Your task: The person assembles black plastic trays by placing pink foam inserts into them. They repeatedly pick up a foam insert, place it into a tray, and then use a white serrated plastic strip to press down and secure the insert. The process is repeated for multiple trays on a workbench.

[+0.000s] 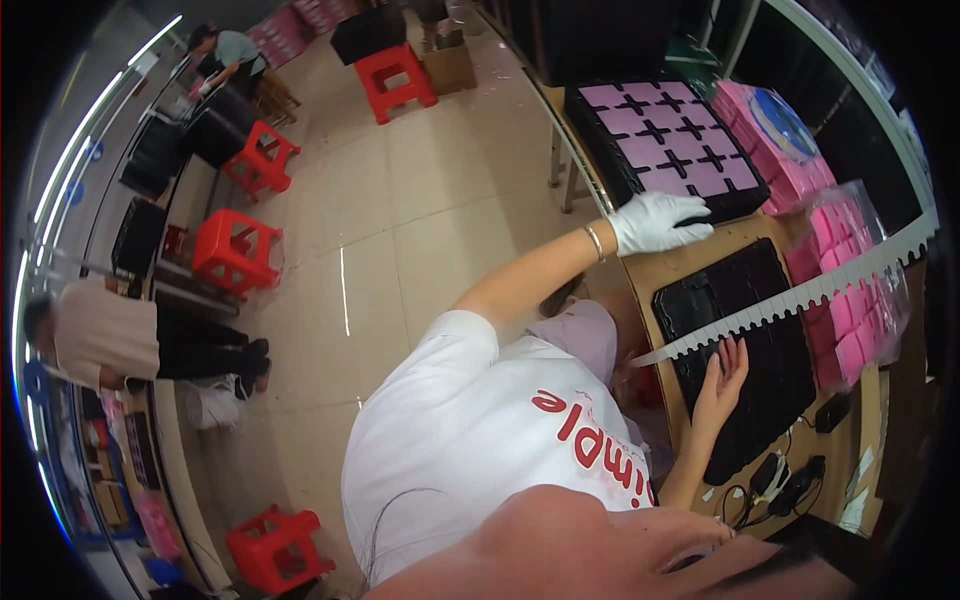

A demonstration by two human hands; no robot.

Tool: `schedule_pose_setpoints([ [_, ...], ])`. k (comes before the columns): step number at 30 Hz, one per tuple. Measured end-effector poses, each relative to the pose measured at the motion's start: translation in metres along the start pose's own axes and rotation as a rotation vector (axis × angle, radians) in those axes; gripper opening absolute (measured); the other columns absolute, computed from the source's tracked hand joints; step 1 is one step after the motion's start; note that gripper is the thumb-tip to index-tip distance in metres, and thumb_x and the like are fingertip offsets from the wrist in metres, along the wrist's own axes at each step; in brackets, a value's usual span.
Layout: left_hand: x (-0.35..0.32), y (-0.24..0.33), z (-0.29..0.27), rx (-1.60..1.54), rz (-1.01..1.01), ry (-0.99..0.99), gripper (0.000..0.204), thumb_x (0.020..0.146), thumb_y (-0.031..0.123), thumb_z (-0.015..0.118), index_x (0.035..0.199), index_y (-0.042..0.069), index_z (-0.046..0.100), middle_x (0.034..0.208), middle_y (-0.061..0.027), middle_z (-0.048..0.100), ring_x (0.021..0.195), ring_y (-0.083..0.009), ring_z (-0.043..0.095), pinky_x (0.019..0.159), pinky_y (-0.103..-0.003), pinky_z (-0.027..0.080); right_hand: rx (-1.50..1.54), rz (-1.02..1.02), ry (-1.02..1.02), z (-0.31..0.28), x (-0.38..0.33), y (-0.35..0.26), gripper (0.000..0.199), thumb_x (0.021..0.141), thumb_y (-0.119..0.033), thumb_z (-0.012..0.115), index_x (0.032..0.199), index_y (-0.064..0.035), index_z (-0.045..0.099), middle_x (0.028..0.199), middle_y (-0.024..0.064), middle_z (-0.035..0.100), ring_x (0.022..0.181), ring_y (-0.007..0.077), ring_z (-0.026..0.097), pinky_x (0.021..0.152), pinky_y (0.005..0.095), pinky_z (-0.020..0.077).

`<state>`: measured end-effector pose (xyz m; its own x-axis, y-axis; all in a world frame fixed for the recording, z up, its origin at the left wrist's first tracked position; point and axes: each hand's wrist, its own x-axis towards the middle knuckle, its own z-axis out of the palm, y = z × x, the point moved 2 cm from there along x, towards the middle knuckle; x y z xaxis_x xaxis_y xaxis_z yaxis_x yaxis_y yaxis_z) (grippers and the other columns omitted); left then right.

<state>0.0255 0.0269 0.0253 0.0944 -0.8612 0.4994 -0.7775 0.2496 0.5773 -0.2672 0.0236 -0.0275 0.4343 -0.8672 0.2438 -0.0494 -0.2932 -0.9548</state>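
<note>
My left hand (655, 224), in a white glove, is closed beside a black tray (612, 160) with pink square inserts and black cross-shaped dividers. Something dark shows between its fingers; I cannot make out what. My right hand (722, 385) is bare, fingers stretched out over a flat black tray (735, 280) on the table. Its fingertips are close to the lower edge of a long pale strip (800, 297) with notches along one side. The strip slants over the flat tray; whether the fingers touch it, I cannot tell.
Pink stacked trays (850, 285), partly in clear plastic, stand on the table's far side, with a blue roll (782, 125) on pink pieces behind. Cables and a black device (795, 485) lie near my right arm. Red stools (235, 250) and two people are across the aisle.
</note>
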Motion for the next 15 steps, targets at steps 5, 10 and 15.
schedule_pose_setpoints([
  [5, -0.033, 0.084, 0.042, -0.538, -0.153, -0.150, 0.051, 0.084, 0.045, 0.068, 0.113, 0.003, 0.065, 0.097, -0.0099, 0.069, 0.089, -0.0169, 0.064, 0.083, -0.031, 0.050, 0.126, 0.053, -0.041, 0.009, 0.025, 0.039, 0.040, 0.093, -0.007, 0.061, 0.129, 0.0046, 0.045, 0.122, 0.0136, 0.057, 0.111, 0.0175, 0.057, 0.094, 0.0288, 0.0443],
  [10, -0.053, 0.108, 0.048, -0.795, -0.485, -0.141, 0.023, 0.084, 0.029, 0.073, 0.090, 0.006, 0.074, 0.087, -0.0055, 0.070, 0.077, -0.0127, 0.065, 0.070, -0.028, 0.051, 0.292, 0.118, -0.103, 0.026, -0.007, 0.008, 0.020, 0.092, -0.007, 0.063, 0.109, 0.0034, 0.059, 0.092, 0.0059, 0.066, 0.088, 0.0117, 0.064, 0.082, 0.0243, 0.0485],
  [15, -0.051, 0.110, 0.049, -1.200, -0.555, 0.168, 0.019, 0.093, 0.016, 0.063, 0.102, -0.001, 0.063, 0.091, -0.0055, 0.069, 0.071, -0.0105, 0.063, 0.068, -0.024, 0.051, 0.249, 0.123, 0.016, 0.020, -0.034, 0.006, 0.013, 0.090, -0.007, 0.066, 0.100, 0.0009, 0.063, 0.085, 0.0023, 0.065, 0.080, 0.0072, 0.061, 0.073, 0.0201, 0.0478],
])
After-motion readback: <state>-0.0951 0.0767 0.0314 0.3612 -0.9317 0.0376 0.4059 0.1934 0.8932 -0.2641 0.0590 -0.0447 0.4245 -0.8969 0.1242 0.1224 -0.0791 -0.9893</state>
